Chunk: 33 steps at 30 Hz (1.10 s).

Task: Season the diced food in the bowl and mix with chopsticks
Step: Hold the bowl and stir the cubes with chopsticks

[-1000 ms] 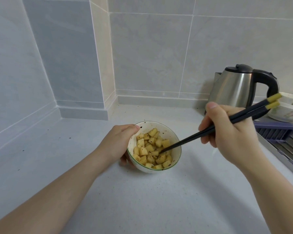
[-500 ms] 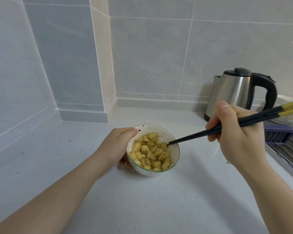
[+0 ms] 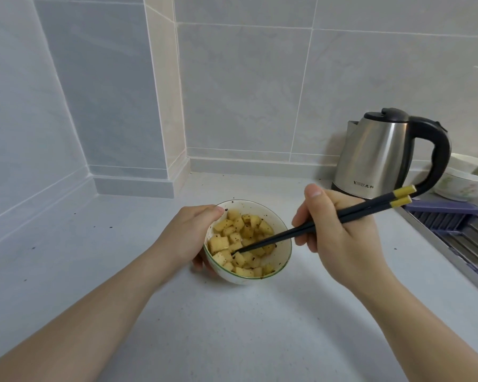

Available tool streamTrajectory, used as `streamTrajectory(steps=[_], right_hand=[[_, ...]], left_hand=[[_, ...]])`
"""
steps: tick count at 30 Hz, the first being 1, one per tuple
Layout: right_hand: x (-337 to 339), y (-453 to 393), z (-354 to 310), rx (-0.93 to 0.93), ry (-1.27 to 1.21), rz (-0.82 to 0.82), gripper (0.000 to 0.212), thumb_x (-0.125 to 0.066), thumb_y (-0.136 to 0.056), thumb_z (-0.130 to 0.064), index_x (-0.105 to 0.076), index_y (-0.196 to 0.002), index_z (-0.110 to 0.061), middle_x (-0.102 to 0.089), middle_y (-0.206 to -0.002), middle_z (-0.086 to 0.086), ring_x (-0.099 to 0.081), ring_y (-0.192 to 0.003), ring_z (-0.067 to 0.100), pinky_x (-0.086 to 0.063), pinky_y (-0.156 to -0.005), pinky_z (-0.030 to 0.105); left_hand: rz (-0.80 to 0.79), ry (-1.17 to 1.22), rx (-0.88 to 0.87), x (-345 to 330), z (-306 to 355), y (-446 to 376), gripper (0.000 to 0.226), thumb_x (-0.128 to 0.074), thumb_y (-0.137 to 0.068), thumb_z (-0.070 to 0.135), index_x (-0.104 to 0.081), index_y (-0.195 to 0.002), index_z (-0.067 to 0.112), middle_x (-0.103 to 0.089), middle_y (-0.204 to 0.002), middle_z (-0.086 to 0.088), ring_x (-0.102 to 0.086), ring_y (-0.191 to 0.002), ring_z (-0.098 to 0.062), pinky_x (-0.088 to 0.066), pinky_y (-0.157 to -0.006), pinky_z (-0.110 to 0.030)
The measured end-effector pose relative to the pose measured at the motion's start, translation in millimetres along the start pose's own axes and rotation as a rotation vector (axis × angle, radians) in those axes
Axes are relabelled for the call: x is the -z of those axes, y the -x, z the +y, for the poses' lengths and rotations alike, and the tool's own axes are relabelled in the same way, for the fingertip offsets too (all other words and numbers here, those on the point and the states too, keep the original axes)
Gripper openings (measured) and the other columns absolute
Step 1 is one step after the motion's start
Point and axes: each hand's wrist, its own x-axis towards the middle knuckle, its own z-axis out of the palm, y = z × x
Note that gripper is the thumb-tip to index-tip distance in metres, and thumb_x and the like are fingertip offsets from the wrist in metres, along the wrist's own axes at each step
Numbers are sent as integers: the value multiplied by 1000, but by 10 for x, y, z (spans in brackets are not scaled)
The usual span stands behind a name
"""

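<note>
Standing on the pale tabletop [image 3: 232, 340] near the wall corner, the small white bowl [image 3: 280, 261] is the biggest of the task's things; it looks ceramic, so stiff, breakable and probably heavy enough to sit still, though its smooth glazed wall may slide when pushed sideways. The left hand [image 3: 189, 238] steadies it, fingers curled round the left wall and the thumb lying over the rim, which seems the sensible place to hold.

Next come the dark chopsticks [image 3: 326, 223] with yellow ends, gripped mid-shaft by the clenched fingers of the right hand [image 3: 340, 230]. They look rigid, light and slick; a hold near the middle gives reach, with the tips lying among the food.

Smallest are the diced food [image 3: 233, 238] pieces, yellowish cubes speckled with dark seasoning, piled inside the bowl. They appear soft and moist, likely to break up or skid under hard prodding, so gentle turning should suit them. Dark specks cling to the bowl's inner wall.
</note>
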Motion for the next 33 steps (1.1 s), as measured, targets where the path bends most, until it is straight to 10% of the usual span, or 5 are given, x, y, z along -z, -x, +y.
streamTrajectory(steps=[14,22,33], right_hand=[[2,27,5,48,-2,-90,52,-44,-108,-27,-66,-63,-12,-65,-55,9,-54,-45,12,-43,-45,22],[210,-103,13,26,47,132,54,-46,-108,-28,-66,-62,-10,-64,-54,11,-54,-45,9,-43,-47,20],[-4,26,21,65,18,-68,52,-42,-104,-36,-67,-66,-11,-66,-57,9,-57,-45,14,-46,-45,23]], left_hand=[[-1,16,27,5,-17,-9,43,-47,-104,36,-75,-88,8,-71,-63,-14,-63,-49,-25,-43,-45,-29],[-22,-7,12,2,-2,3,43,-45,-104,37,-75,-93,8,-73,-68,-17,-64,-51,-27,-42,-45,-29],[-18,-18,-14,5,15,20,41,-45,-106,36,-75,-87,15,-70,-61,-10,-65,-51,-25,-43,-47,-31]])
